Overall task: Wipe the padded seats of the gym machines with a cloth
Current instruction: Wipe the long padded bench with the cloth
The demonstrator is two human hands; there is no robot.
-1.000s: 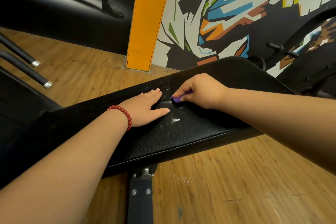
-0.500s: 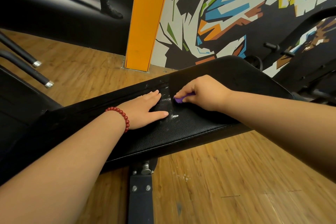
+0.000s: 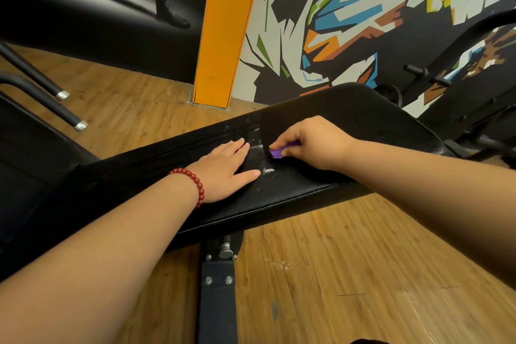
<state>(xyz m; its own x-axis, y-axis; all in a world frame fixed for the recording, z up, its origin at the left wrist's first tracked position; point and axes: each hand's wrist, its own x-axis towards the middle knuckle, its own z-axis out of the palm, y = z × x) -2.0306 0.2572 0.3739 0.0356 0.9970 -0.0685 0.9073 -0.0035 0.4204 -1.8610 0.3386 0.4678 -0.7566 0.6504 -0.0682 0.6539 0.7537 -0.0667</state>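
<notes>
Right hand [image 3: 312, 142]: fingers curled, pinching small purple cloth [image 3: 276, 153] against the black bench pad [image 3: 293, 193]
Left hand [image 3: 226, 170]: flat, fingers straight, pressing the pad
White smears [image 3: 268, 170]: just left and near of the cloth, between both hands

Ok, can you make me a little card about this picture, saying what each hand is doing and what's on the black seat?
place: gym with a wooden floor and a painted wall
seat: black padded seat
left hand: lies flat on the seat
right hand: pinches a purple cloth against the seat
cloth: only a small bit shows, the rest is hidden by the hand
marks: white smears on the seat between the hands
bracelet: red beads on the left wrist
</notes>
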